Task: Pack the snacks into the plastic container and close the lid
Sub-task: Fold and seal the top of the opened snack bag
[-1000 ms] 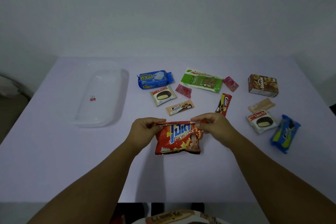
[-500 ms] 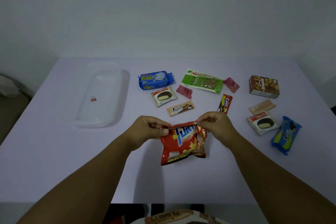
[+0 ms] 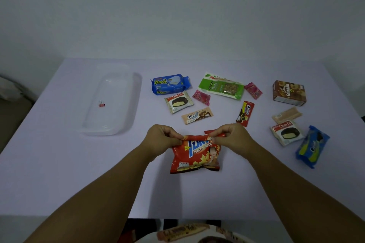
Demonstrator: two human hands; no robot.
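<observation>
Lavender desk: both hands pinch red foil potato-snack bag near its front edge; clear plastic container at left holds no snacks.

Glossy, crinkled foil is seen on the red snack bag; clear smooth plastic forms the container; the table looks matt.
</observation>
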